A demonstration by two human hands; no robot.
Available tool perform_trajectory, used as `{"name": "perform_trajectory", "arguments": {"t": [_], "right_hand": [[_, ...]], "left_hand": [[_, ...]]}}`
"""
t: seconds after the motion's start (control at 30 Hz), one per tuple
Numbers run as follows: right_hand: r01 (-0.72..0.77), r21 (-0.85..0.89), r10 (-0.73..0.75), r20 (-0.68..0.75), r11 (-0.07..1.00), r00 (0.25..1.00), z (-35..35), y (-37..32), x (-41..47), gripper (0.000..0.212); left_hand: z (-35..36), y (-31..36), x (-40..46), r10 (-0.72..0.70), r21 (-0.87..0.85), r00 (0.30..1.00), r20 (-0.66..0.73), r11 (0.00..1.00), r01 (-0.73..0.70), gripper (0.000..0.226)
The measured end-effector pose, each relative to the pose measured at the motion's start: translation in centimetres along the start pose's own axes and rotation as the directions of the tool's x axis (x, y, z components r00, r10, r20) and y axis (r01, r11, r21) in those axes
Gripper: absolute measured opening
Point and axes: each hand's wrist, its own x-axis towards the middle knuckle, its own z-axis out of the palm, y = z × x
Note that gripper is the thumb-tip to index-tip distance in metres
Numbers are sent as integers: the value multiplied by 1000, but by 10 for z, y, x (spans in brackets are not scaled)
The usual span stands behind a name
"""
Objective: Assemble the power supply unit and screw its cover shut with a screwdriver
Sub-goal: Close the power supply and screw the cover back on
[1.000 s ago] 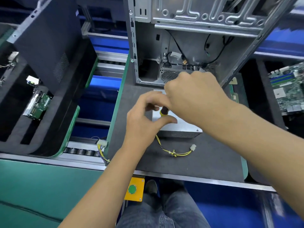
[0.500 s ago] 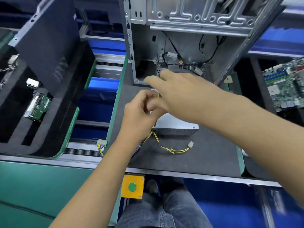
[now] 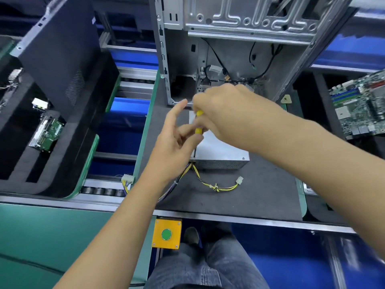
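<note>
1. On the dark grey mat of the counter (image 3: 260, 197) lies a silver metal power supply box (image 3: 220, 151), just in front of a big open grey metal computer case (image 3: 239, 49).
2. No words or brand names can be read on anything; all print is too small or blurry.
3. The right hand (image 3: 227, 113) comes in from the right, knuckles up, and its grip is closed around a screwdriver with a yellow handle (image 3: 199, 122).
4. The screwdriver stands almost straight up, and its thin metal shaft points down to the near left corner of the box top.
5. The left hand (image 3: 177, 140) reaches up from below, right beside the screwdriver. Its first finger is straight and points up. Its other fingers bend near the handle. I cannot tell if they hold it.
6. Yellow and black wires (image 3: 214, 185) with a small white plug trail out of the front of the box onto the mat.
7. A yellow square box with a green round button (image 3: 166, 234) hangs at the near edge of the counter.
</note>
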Motion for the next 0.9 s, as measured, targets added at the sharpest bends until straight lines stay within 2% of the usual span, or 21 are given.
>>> {"name": "perform_trajectory", "arguments": {"t": [0.03, 0.1, 0.13, 0.17, 0.23, 0.27, 0.33, 0.37, 0.43, 0.47, 0.53, 0.6, 0.67, 0.73, 0.8, 0.83, 0.9], "right_hand": [[-78, -99, 75, -37, 992, 997, 3, -3, 0, 21], [-193, -222, 177, -87, 956, 980, 8, -6, 0, 28], [-193, -191, 178, -93, 962, 980, 10, -5, -1, 24], [-151, -78, 146, -67, 985, 987, 10, -1, -2, 20], [-29, 181, 23, 32, 983, 999, 2, 5, -5, 29], [21, 184, -32, 58, 983, 998, 0, 5, -4, 27], [4, 32, -5, 25, 999, 1000, 5, 1, -3, 6], [-66, -43, 65, -9, 997, 998, 8, -1, -1, 9], [-180, -130, 177, -33, 975, 984, 9, -5, 2, 23], [-189, -90, 187, -32, 978, 982, 10, -4, 1, 25], [-116, 122, 109, 60, 986, 992, 5, 1, -3, 30], [-15, 240, -6, 88, 971, 996, 1, 5, -5, 25], [-31, 106, 28, 29, 994, 999, 5, 3, -3, 9], [-134, -79, 133, -21, 988, 991, 7, -1, 2, 27], [-130, -33, 129, -36, 991, 991, 7, -2, 0, 28], [-95, 43, 96, -17, 994, 995, 6, 0, -3, 27], [3, 121, -9, 44, 993, 999, 2, 4, -8, 25]], "left_hand": [[2, 0, 0, 8, 19, 1000, -26, 1000, -7, 61], [8, -1, 2, 22, 41, 994, -107, 999, -18, 49], [9, -1, 2, 26, 41, 991, -130, 999, -21, 43], [10, -2, 2, 34, 41, 990, -133, 999, -29, 39], [6, -6, 0, 48, 52, 993, -112, 998, -42, 38], [3, -9, 0, 60, 54, 993, -99, 997, -55, 40], [1, -12, -2, 94, 77, 995, -34, 993, -92, 50], [5, -12, -1, 111, 95, 994, -16, 990, -109, 53], [14, -11, 1, 95, 94, 993, -70, 992, -88, 56], [17, -11, 2, 74, 87, 990, -119, 994, -64, 56], [14, -14, 3, 77, 100, 983, -166, 993, -61, 55], [6, -21, 1, 75, 73, 992, -106, 995, -68, 55], [4, -23, -1, 71, 51, 997, 13, 996, -71, 57], [12, -22, -1, 50, 56, 998, 46, 997, -53, 60], [15, -23, 1, 30, 93, 999, -16, 995, -28, 63], [13, -24, 2, 17, 119, 1000, -15, 993, -16, 66], [4, -26, 2, -30, 105, 995, 92, 994, 21, 70]]}}
